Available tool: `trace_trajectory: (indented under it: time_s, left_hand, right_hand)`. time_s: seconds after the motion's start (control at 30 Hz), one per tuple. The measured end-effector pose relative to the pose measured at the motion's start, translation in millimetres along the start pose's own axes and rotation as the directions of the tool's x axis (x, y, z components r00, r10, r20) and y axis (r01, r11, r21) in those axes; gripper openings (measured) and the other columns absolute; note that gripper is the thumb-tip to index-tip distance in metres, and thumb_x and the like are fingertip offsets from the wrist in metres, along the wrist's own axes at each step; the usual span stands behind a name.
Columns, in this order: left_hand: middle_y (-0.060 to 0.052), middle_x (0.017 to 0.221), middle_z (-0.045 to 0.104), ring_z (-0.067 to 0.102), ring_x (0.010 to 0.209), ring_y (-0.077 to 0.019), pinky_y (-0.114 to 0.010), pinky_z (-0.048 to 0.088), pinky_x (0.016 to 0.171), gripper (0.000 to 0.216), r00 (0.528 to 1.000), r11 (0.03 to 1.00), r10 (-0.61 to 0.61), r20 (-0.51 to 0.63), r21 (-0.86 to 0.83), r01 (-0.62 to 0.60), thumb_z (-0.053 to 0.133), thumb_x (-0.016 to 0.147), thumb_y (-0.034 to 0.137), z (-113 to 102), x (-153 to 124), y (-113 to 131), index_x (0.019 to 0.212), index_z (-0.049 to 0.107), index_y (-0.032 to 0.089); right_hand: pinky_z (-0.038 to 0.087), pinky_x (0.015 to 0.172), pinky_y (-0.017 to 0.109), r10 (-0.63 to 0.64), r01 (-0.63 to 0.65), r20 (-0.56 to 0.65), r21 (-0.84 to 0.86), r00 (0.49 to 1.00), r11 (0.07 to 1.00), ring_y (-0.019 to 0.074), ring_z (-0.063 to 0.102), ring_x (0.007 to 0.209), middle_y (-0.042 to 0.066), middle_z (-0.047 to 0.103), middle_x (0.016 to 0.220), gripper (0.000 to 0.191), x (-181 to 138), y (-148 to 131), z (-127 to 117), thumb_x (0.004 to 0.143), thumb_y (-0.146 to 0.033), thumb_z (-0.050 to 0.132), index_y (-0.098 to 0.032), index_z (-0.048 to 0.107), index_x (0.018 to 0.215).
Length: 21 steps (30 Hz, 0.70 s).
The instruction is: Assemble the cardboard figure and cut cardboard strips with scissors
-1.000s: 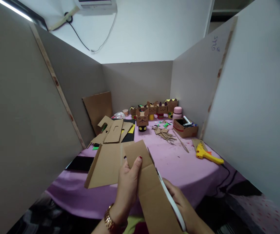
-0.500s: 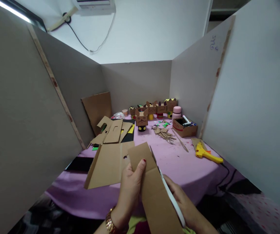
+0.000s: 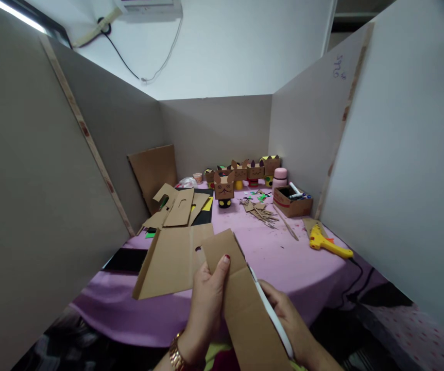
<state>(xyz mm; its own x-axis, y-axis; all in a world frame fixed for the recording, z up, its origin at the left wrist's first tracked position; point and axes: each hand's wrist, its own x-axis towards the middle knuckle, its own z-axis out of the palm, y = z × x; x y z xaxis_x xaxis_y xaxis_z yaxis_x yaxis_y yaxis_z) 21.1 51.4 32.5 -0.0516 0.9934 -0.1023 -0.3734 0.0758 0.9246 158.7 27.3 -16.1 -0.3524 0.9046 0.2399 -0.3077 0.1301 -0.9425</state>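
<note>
A long creased piece of cardboard (image 3: 245, 309) is pinched in my left hand (image 3: 208, 296), thumb on top and fingers hidden underneath. My right hand (image 3: 286, 314) wraps around a pair of white-handled scissors (image 3: 272, 312) lying along the cardboard's right edge. The blades are mostly hidden at that edge. Just beyond my left hand, a larger folded cardboard sheet (image 3: 173, 260) with a small round hole lies on the table.
Cut cardboard pieces (image 3: 179, 208) lie at left, beside a black sheet (image 3: 126, 260). Cardboard scraps (image 3: 259, 212) lie mid-table, near a cardboard animal figure (image 3: 224, 190). A yellow glue gun (image 3: 328, 242) and a box of markers (image 3: 293, 206) are at right. Partition walls enclose the table.
The scissor blade that stuck out past the cardboard's right edge no longer shows there. The cardboard's top has shifted slightly left and down in view. Both hands keep their grips.
</note>
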Motion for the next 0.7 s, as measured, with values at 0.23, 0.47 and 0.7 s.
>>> trace_trajectory:
  time_s: [0.23,0.47,0.7]
  left_hand:
    - [-0.009,0.079,0.072,0.067,0.067,-0.0208,-0.027,0.052,0.054,0.033,0.996,1.000,-0.017,0.091,0.023,0.015,0.062,0.073,0.034,2,-3,-2,0.099,0.058,0.014]
    - [-0.008,0.074,0.072,0.067,0.067,-0.0211,-0.027,0.051,0.054,0.030,0.998,1.000,-0.018,0.068,0.019,0.017,0.060,0.074,0.034,1,0,-7,0.095,0.059,0.014]
    - [-0.007,0.075,0.072,0.067,0.066,-0.0199,-0.026,0.052,0.055,0.030,0.996,1.000,-0.021,0.088,-0.012,0.022,0.061,0.074,0.034,3,-3,-5,0.097,0.058,0.015]
  right_hand:
    - [0.043,0.087,0.030,-0.049,0.050,0.024,-0.086,0.999,0.995,0.0225,0.056,0.102,0.004,0.064,0.112,0.050,8,-8,-5,0.071,-0.012,0.064,-0.023,0.053,0.119]
    - [0.048,0.079,0.032,0.005,-0.005,0.001,-0.053,1.000,0.999,0.0237,0.061,0.094,0.006,0.069,0.102,0.045,8,-7,-6,0.073,-0.018,0.063,-0.021,0.056,0.117]
    - [0.044,0.088,0.034,-0.033,0.033,-0.004,-0.075,0.999,0.997,0.0251,0.055,0.104,0.007,0.064,0.113,0.046,8,-1,-6,0.075,-0.020,0.062,-0.021,0.053,0.119]
